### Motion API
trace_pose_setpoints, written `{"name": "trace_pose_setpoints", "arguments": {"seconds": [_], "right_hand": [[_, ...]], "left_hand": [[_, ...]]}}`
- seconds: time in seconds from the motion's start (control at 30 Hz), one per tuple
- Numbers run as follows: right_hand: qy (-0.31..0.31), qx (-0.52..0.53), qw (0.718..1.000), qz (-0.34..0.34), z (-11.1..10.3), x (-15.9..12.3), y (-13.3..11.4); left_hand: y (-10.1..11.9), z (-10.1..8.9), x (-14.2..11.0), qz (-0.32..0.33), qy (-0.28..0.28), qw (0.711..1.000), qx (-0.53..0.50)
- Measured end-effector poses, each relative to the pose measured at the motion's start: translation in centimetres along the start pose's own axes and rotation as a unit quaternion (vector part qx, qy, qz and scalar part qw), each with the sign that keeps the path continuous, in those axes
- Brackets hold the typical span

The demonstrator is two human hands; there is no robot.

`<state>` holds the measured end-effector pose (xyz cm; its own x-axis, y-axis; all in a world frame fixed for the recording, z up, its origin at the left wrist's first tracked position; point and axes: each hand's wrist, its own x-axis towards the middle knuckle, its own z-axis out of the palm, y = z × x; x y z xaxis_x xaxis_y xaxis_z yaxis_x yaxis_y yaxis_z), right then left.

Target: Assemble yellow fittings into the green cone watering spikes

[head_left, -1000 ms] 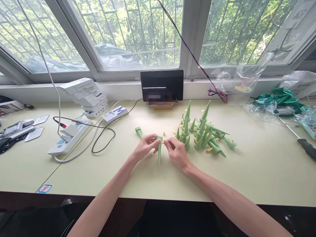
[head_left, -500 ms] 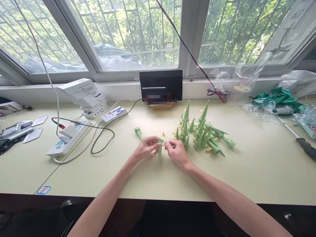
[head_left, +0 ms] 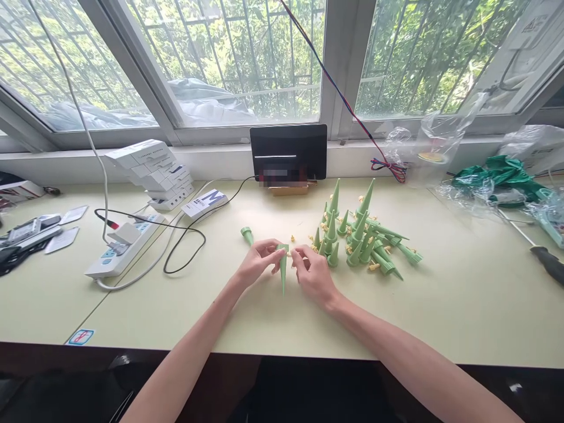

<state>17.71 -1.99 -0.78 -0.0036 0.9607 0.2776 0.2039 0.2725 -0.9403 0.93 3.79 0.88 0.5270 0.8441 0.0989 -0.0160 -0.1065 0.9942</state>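
A green plastic watering spike (head_left: 283, 275) hangs tip down between the thumb and fingers of my left hand (head_left: 259, 261). At the spike's upper right side, a small yellow valve (head_left: 289, 254) sticks out, pinched in the fingertips of my right hand (head_left: 314, 273); whether it is seated in the spike I cannot tell. Just beyond my hands lies a loose yellow valve (head_left: 293, 238). Behind my left hand another green spike (head_left: 247, 235) is partly hidden. To the right of my right hand stands a cluster of green spikes (head_left: 331, 229), many with yellow valves on them.
At the back a dark tablet (head_left: 288, 153) leans on a cardboard stand. On the left are a power strip (head_left: 103, 267), a stack of white boxes (head_left: 152, 173) and a black cable (head_left: 205, 238). A screwdriver (head_left: 546, 261) and plastic bags (head_left: 493, 182) lie at right.
The held spike has shifted slightly left and tilted a little in my left hand. My right fingers have turned slightly at the yellow valve. The things on the table stay put.
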Motion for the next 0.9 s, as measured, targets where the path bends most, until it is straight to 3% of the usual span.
{"name": "trace_pose_setpoints", "arguments": {"seconds": [0.2,0.5,0.7,0.9], "right_hand": [[-0.014,-0.052,0.995,-0.086,-0.3,0.0,0.5],[-0.009,-0.109,0.978,-0.179,-0.4,0.1,0.7],[-0.011,-0.098,0.98,-0.174,-0.4,0.1,0.7],[-0.025,-0.057,0.995,-0.081,-0.5,0.1,0.4]], "left_hand": [[-0.3,-0.6,0.1,-0.025,0.013,0.995,-0.094],[0.0,-0.3,0.0,-0.056,0.001,0.993,-0.105],[-0.5,-0.3,-0.1,-0.051,-0.012,0.995,-0.084],[-1.0,-0.7,-0.1,-0.018,-0.032,0.999,-0.019]]}}
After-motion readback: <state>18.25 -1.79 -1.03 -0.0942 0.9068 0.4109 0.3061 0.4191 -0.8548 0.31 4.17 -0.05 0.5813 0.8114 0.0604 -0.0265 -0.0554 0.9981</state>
